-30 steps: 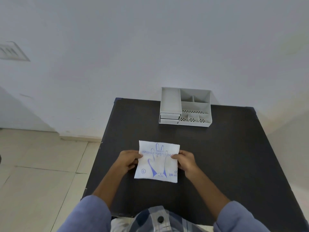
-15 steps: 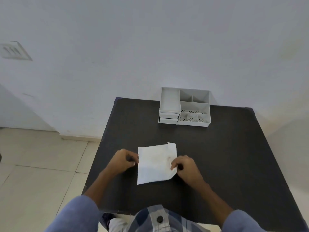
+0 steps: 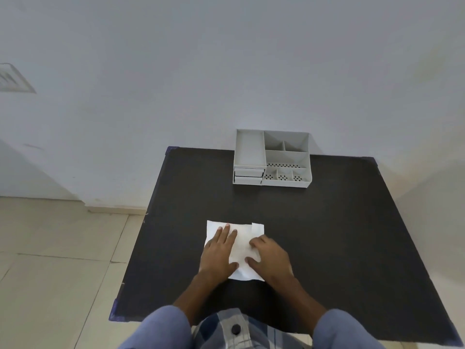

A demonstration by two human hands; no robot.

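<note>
A white plastic packet (image 3: pixel 242 244) lies flat, plain side up, on the near middle of the black table (image 3: pixel 327 235). My left hand (image 3: pixel 219 250) lies palm down on the packet's left half, fingers straight and pointing away from me. My right hand (image 3: pixel 270 258) rests on the packet's right half, its fingers bent a little with their tips on the plastic. A narrow flap of the packet shows past my right hand at the top right corner.
A grey plastic desk organiser (image 3: pixel 273 158) with several compartments and two small drawers stands at the table's far edge against the white wall. Tiled floor (image 3: pixel 57 260) lies to the left of the table.
The packet was turned over from its printed side to its plain side. Both hands left its edges and now lie on top of it.
</note>
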